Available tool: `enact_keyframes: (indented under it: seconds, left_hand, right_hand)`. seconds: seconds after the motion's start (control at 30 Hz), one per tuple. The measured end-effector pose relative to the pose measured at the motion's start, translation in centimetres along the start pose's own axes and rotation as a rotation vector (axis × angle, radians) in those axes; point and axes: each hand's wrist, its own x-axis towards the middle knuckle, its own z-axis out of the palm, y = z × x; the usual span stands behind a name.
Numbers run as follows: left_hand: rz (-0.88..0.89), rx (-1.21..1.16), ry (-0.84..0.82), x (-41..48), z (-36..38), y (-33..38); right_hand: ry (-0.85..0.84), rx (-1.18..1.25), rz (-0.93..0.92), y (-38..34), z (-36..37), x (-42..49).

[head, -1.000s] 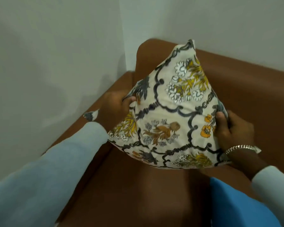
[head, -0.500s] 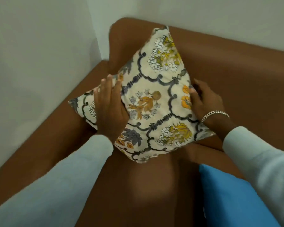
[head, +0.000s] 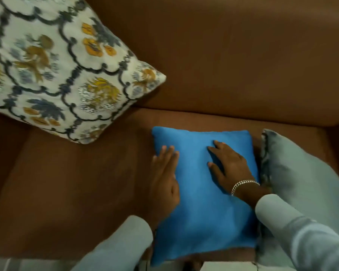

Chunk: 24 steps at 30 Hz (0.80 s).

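Left hand (head: pixel 164 180) lies flat, fingers straight, along the edge of the blue cushion (head: pixel 202 222); right hand (head: pixel 230 169) rests splayed just beside. Soft and light, I'd say: grip both side edges.

blue cushion (head: pixel 204 212) | floral cream/navy/mustard pillow (head: pixel 53 69) | brown sofa (head: pixel 233 65)

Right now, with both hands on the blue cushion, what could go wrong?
The blue cushion reaches the front edge of the sofa seat, so a push from the left hand or right hand might slide it off. It lies against the grey cushion, which could shift too.
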Motion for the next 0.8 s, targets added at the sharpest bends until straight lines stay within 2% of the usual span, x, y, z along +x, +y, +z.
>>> enact_keyframes:
  seconds: [0.13,0.23,0.3,0.43,0.5,0.67,0.8]
  left_hand:
    - [0.0,0.009,-0.108,-5.9,5.6,5.8]
    - [0.099,0.185,-0.198,-9.0,8.3,7.7]
    - [0.193,0.314,-0.2,-10.6,9.1,6.5]
    - [0.348,0.596,-0.334,-11.9,9.5,2.7]
    - [0.355,0.677,-0.35,-11.0,8.9,1.6]
    - [0.218,0.373,-0.305,-7.3,5.4,2.5]
    - [0.254,0.158,-0.303,-3.1,-0.9,2.4]
  right_hand:
    - [-0.018,0.024,0.009,7.3,-1.1,-1.8]
    - [-0.27,-0.147,0.029,11.7,-1.9,-1.0]
    - [-0.36,-0.305,-0.033,13.1,-1.8,0.0]
    - [-0.24,-0.461,-0.136,15.1,-0.7,1.5]
    - [-0.174,-0.497,-0.161,15.6,-0.1,2.1]
    - [-0.096,-0.403,-0.357,15.6,-2.3,2.3]
    - [0.091,-0.271,-0.427,13.9,-5.4,3.2]
